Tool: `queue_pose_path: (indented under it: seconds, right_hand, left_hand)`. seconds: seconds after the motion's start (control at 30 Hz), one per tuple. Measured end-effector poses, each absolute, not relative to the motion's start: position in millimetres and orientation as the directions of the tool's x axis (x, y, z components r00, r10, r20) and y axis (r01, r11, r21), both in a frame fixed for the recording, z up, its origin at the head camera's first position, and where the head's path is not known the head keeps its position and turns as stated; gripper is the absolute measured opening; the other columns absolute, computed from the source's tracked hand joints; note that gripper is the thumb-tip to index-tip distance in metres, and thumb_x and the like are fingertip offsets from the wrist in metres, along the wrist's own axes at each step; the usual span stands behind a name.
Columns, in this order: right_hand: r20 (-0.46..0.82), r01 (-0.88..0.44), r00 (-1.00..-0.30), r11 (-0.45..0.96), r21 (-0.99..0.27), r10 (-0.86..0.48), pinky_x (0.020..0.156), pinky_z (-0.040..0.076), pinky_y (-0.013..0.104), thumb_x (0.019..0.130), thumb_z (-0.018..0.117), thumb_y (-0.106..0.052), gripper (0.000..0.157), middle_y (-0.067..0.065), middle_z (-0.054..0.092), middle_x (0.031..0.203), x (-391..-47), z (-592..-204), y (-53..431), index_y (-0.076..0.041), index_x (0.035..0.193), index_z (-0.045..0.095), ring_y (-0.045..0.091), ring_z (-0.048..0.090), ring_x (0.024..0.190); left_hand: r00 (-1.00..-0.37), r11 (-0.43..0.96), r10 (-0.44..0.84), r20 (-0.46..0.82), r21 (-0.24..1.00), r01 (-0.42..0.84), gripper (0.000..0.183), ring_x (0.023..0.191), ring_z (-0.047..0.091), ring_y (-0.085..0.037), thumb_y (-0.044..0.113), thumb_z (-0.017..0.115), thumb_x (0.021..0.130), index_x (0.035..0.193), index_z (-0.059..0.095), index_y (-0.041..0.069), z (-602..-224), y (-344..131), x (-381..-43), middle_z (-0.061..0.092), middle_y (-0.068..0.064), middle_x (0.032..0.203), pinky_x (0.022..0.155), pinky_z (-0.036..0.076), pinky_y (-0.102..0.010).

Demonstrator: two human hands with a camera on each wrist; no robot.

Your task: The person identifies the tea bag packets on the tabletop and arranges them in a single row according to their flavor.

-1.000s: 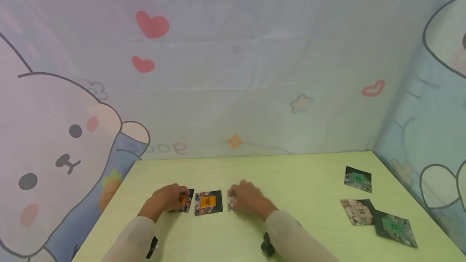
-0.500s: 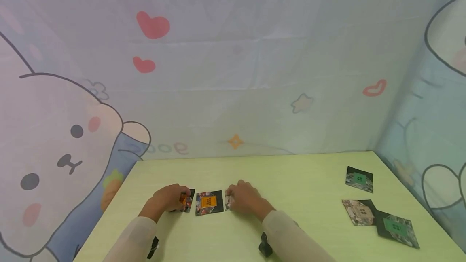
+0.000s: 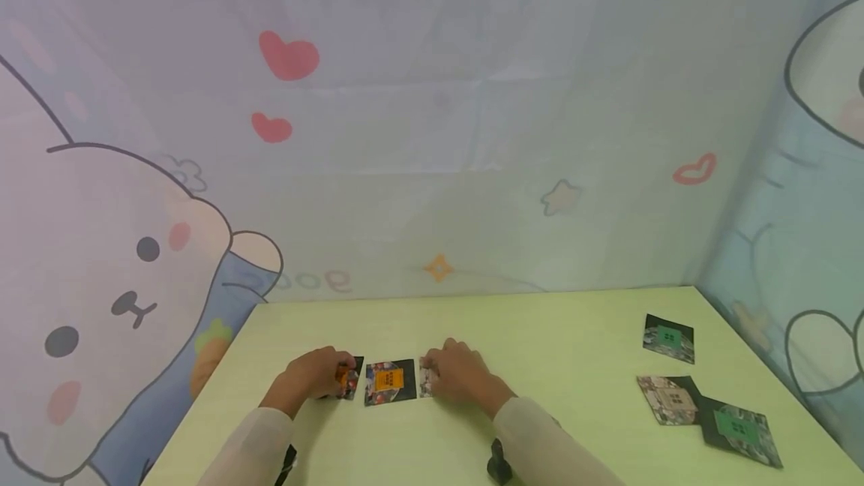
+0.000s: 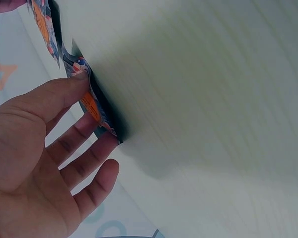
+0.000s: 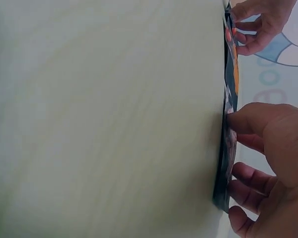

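My left hand holds a dark sachet with an orange label between thumb and fingers, low over the table. In the left wrist view the thumb lies on one edge of that sachet and fingertips on the other. A second orange-labelled sachet lies flat between my hands, untouched. On the right side, my right hand grips a pale-printed sachet by its edges, close beside the middle one; the hand covers most of it. The right wrist view shows this pale sachet edge-on under the thumb.
At the table's right side lie a green-labelled sachet, a pale-labelled one and another green-labelled one; the last two overlap. The yellow-green table ends at a printed cloth backdrop, with cloth at both sides.
My right hand has slid the pale sachet slightly left, narrowing the gap to the middle one. The left hand stays in place. The head view has shifted a little.
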State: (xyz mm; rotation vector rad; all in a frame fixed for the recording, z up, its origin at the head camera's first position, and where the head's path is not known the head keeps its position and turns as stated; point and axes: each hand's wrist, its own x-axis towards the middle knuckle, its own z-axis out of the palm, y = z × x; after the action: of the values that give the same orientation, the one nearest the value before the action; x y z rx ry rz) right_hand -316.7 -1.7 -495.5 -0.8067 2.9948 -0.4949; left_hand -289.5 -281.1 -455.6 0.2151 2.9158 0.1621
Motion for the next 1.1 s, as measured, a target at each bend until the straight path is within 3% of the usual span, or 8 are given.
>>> queue_pose_path:
  seconds: [0.2, 0.4, 0.7, 0.83, 1.1]
  right_hand:
    - [0.134, -0.521, -0.853, 0.803, -0.290, -0.504, 0.064, 0.038, 0.032, 0.090, 0.071, -0.031, 0.031, 0.000, 0.057, 0.094, -320.9, -504.2, 8.3, -0.023, 0.120, 0.073, 0.016, 0.045, 0.080]
    - [0.215, -0.550, -0.835, 0.782, -0.295, -0.507, 0.063, 0.038, 0.035, 0.090, 0.073, -0.029, 0.026, 0.002, 0.059, 0.097, -321.1, -496.1, 35.7, -0.018, 0.113, 0.074, 0.018, 0.048, 0.082]
    - [0.121, -0.467, -0.881, 0.800, -0.376, -0.457, 0.073, 0.047, 0.046, 0.087, 0.075, -0.025, 0.028, 0.006, 0.059, 0.108, -316.4, -488.6, 103.2, -0.016, 0.113, 0.072, 0.023, 0.054, 0.091]
    - [0.111, -0.459, -0.884, 0.804, -0.378, -0.453, 0.072, 0.047, 0.044, 0.088, 0.076, -0.024, 0.027, 0.004, 0.059, 0.107, -311.6, -485.1, 139.5, -0.015, 0.113, 0.071, 0.021, 0.054, 0.092]
    - [0.124, -0.523, -0.849, 0.785, -0.332, -0.513, 0.064, 0.041, 0.030, 0.089, 0.076, -0.023, 0.026, 0.004, 0.058, 0.100, -308.9, -481.3, 211.9, -0.013, 0.112, 0.070, 0.011, 0.045, 0.078]
  left_hand:
    - [-0.964, 0.982, 0.161, -0.210, 0.134, 0.135, 0.041, 0.093, 0.059, -0.024, 0.013, 0.081, 0.086, 0.124, 0.068, 0.020, -457.9, -282.7, -289.0, 0.062, -0.008, 0.111, 0.090, 0.054, -0.051]
    - [-0.964, 0.980, 0.170, -0.205, 0.138, 0.143, 0.041, 0.096, 0.061, -0.026, 0.013, 0.082, 0.085, 0.123, 0.068, 0.020, -459.5, -284.2, -291.1, 0.062, -0.009, 0.114, 0.090, 0.054, -0.052]
    - [-0.964, 0.982, 0.165, -0.210, 0.128, 0.141, 0.042, 0.095, 0.060, -0.024, 0.013, 0.082, 0.085, 0.124, 0.068, 0.020, -458.1, -285.5, -294.3, 0.062, -0.009, 0.113, 0.091, 0.054, -0.052]
    - [-0.964, 0.983, 0.160, -0.212, 0.124, 0.136, 0.041, 0.095, 0.060, -0.024, 0.013, 0.082, 0.085, 0.124, 0.068, 0.020, -458.7, -286.2, -294.1, 0.062, -0.009, 0.114, 0.091, 0.054, -0.051]
    - [-0.964, 0.980, 0.173, -0.202, 0.131, 0.149, 0.041, 0.094, 0.060, -0.024, 0.013, 0.082, 0.085, 0.124, 0.068, 0.019, -454.8, -283.8, -291.3, 0.062, -0.009, 0.111, 0.091, 0.054, -0.051]
